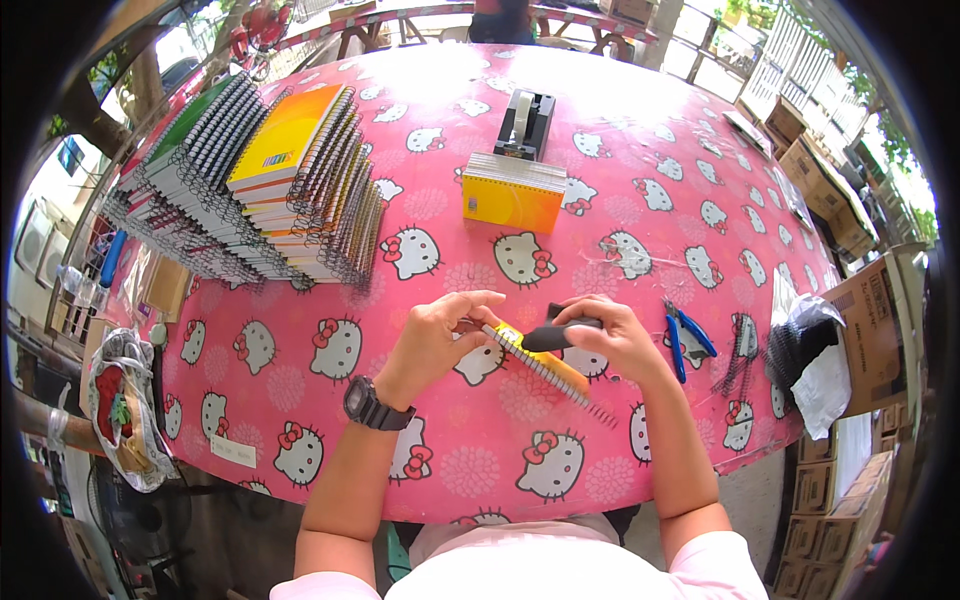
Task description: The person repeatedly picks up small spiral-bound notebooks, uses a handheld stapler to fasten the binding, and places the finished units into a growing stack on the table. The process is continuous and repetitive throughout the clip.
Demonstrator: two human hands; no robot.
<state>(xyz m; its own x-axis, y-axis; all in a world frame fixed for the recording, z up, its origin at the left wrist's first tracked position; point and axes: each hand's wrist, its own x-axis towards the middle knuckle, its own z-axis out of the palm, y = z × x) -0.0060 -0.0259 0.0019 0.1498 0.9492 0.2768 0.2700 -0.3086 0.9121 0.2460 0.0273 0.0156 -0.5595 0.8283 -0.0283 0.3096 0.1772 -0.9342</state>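
My left hand point(445, 335), with a dark watch on its wrist, pinches the upper end of a small yellow notebook point(560, 372). The notebook is held edge-on over the table, and its metal-coloured spiral coil sticks out past the lower right end. My right hand point(610, 335) is wrapped round a black handheld tool point(548, 337), whose rounded end lies against the notebook's cover near the coil. The kind of tool cannot be made out. To the right of that hand lie blue-handled cutting pliers point(688, 340).
A stack of yellow notebooks point(510, 205) stands ahead, with a black tape dispenser point(525, 125) behind it. Tall piles of spiral notebooks point(300, 190) fill the far left. Loose black coils point(740, 355) lie at the right, near a cardboard box point(870, 330). A pink patterned cover point(440, 270) spreads over the table.
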